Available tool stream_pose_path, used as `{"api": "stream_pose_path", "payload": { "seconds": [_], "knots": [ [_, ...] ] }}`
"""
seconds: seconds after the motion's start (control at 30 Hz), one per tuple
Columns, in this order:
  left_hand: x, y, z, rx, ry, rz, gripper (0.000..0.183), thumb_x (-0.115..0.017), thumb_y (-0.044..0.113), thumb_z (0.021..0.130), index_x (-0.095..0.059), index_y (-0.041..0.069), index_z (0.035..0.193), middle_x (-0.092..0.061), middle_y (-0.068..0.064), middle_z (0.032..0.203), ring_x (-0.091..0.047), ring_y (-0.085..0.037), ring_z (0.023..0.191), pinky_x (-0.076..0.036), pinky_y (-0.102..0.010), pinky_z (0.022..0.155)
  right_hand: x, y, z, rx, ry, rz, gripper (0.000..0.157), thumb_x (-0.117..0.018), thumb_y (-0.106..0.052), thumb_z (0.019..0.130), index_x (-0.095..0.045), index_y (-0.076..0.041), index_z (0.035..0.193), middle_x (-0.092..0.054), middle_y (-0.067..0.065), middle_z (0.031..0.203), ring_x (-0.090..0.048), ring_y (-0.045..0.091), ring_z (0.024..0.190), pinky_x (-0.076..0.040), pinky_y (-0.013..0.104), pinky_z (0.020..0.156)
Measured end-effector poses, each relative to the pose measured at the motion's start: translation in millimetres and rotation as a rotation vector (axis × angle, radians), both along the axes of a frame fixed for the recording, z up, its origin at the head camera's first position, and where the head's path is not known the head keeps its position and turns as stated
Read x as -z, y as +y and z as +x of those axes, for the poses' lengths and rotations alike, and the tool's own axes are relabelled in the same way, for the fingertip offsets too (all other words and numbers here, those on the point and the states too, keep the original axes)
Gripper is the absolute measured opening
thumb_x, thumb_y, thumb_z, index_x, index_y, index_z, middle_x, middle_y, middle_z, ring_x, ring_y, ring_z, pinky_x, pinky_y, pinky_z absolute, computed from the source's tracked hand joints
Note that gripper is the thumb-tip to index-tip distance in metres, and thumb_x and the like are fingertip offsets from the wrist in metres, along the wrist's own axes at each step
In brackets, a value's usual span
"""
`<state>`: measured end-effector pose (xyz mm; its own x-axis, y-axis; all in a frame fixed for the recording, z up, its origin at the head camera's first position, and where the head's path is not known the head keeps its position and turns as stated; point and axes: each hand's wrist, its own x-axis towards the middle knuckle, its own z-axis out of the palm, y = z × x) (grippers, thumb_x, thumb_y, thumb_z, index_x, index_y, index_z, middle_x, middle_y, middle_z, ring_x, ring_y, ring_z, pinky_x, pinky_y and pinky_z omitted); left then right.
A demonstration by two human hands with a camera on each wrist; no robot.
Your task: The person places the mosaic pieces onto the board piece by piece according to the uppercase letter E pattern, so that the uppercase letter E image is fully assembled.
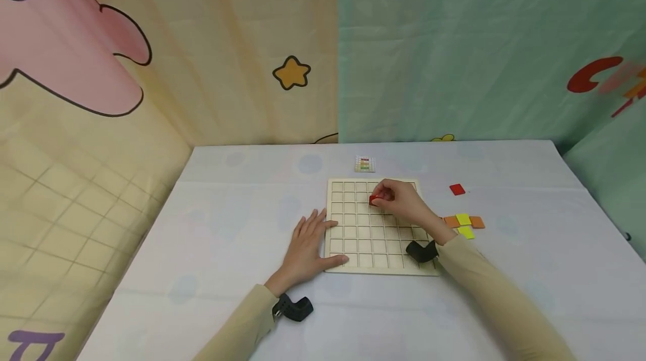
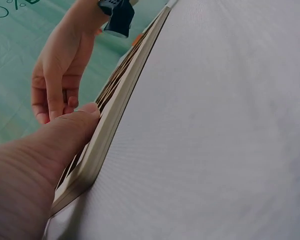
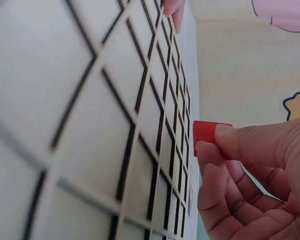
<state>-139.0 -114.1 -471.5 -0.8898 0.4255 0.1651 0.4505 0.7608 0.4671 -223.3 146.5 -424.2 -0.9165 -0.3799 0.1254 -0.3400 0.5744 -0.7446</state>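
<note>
surface [image 1: 242,198]: white cloth with faint spots. probably rucks if something drags on it.

board [image 1: 364,232]: pale, wood-looking, gridded, lying flat on the surface. i'd call it stiff and fairly light, so it could skate on the cloth if knocked. best hold is the rim, well clear of the cells being filled.

left hand [image 1: 309,246]: fingers spread, thumb and index finger resting on the board's left edge, the others beside it. not gripping anything.

right hand [image 1: 402,201]: over the far part of the board, thumb and fingers pinching a red tile.

card [image 1: 365,164]: small printed grid with coloured cells, just beyond the board's far edge. looks thin, likely easy to shift.

loose tiles: one red square [image 1: 457,189] alone right of the board; orange tiles [image 1: 476,222] and yellow tiles [image 1: 466,232] bunched nearer. flat, so probably awkward to lift; go for an exposed edge.

held red tile [image 3: 205,131]: pinched by its edge, above the far cells. can't tell if it touches the board. should be light, rigid, hard to break, maybe slick on the faces. opposite edges are the grab points; keep fingertips off the underside.
</note>
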Motion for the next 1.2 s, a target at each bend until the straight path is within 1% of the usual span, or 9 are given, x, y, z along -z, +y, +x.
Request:
{"api": "stream_pose_path", "payload": {
  "seconds": [0.17,0.27,0.43,0.53,0.63,0.77,1.0,1.2],
  "knots": [
    [0.9,0.0,0.1,-0.004,0.010,-0.012,0.077,-0.068,0.059,0.078,-0.046,0.011,0.134,-0.024,-0.011,0.154,-0.011,-0.028,0.142,-0.003,-0.042,0.114,2.0,-14.6,-9.7,-0.022,0.011,0.001,0.006,-0.065,-0.003,0.089,-0.066,-0.004,0.094,-0.063,0.004,0.085,-0.056,0.019,0.074,-0.048,0.034,0.068],
    [1.2,-0.1,0.0,0.000,0.014,-0.017,0.077,-0.067,0.060,0.078,-0.046,0.011,0.134,-0.024,-0.012,0.153,-0.011,-0.028,0.142,-0.003,-0.042,0.113,3.5,-20.3,-13.8,-0.010,-0.011,0.013,0.006,-0.063,-0.002,0.089,-0.067,-0.004,0.094,-0.063,0.005,0.086,-0.056,0.021,0.075,-0.048,0.035,0.069],
    [2.0,-0.1,0.0,0.010,0.028,-0.011,0.077,-0.067,0.060,0.078,-0.046,0.011,0.134,-0.024,-0.012,0.153,-0.013,-0.029,0.142,-0.005,-0.043,0.113,3.9,-26.5,-14.8,0.054,-0.055,0.047,0.006,-0.063,-0.005,0.090,-0.067,-0.005,0.094,-0.064,0.007,0.089,-0.059,0.022,0.077,-0.050,0.035,0.067],
    [2.7,-0.2,-0.1,0.010,0.036,-0.016,0.077,-0.066,0.060,0.078,-0.046,0.011,0.134,-0.024,-0.012,0.153,-0.013,-0.029,0.142,-0.005,-0.044,0.113,3.2,-29.2,-13.2,0.103,-0.058,0.087,0.007,-0.065,-0.009,0.089,-0.068,-0.006,0.095,-0.065,0.006,0.090,-0.059,0.022,0.076,-0.049,0.035,0.065],
    [2.7,-0.5,-0.1,0.008,0.035,-0.025,0.077,-0.066,0.061,0.078,-0.045,0.012,0.134,-0.024,-0.012,0.154,-0.013,-0.029,0.142,-0.005,-0.044,0.113,3.5,-30.6,-12.6,0.124,-0.048,0.126,0.009,-0.065,-0.010,0.089,-0.069,-0.008,0.097,-0.065,0.006,0.091,-0.058,0.021,0.077,-0.048,0.035,0.065],
    [2.1,-0.5,-0.4,0.006,0.028,-0.025,0.077,-0.066,0.061,0.079,-0.045,0.012,0.134,-0.024,-0.012,0.154,-0.012,-0.029,0.142,-0.005,-0.043,0.114,6.0,-29.3,-13.0,0.094,-0.032,0.134,0.013,-0.064,-0.006,0.088,-0.069,-0.006,0.100,-0.062,0.009,0.095,-0.057,0.023,0.080,-0.049,0.037,0.069],
    [3.0,-0.6,-0.3,0.002,0.020,-0.031,0.078,-0.065,0.061,0.079,-0.045,0.012,0.135,-0.023,-0.011,0.154,-0.011,-0.027,0.142,-0.004,-0.042,0.114,10.6,-25.9,-14.7,0.055,0.023,0.147,0.017,-0.064,-0.004,0.087,-0.071,-0.001,0.103,-0.056,0.010,0.091,-0.045,0.022,0.072,-0.041,0.034,0.064],
    [3.0,-1.2,-0.2,-0.001,0.020,-0.036,0.077,-0.065,0.061,0.079,-0.044,0.013,0.135,-0.023,-0.011,0.154,-0.011,-0.027,0.142,-0.004,-0.042,0.114,9.7,-25.6,-13.4,0.062,0.033,0.182,0.017,-0.064,-0.006,0.089,-0.073,-0.003,0.104,-0.054,0.011,0.093,-0.047,0.023,0.077,-0.041,0.035,0.066]
  ]
}}
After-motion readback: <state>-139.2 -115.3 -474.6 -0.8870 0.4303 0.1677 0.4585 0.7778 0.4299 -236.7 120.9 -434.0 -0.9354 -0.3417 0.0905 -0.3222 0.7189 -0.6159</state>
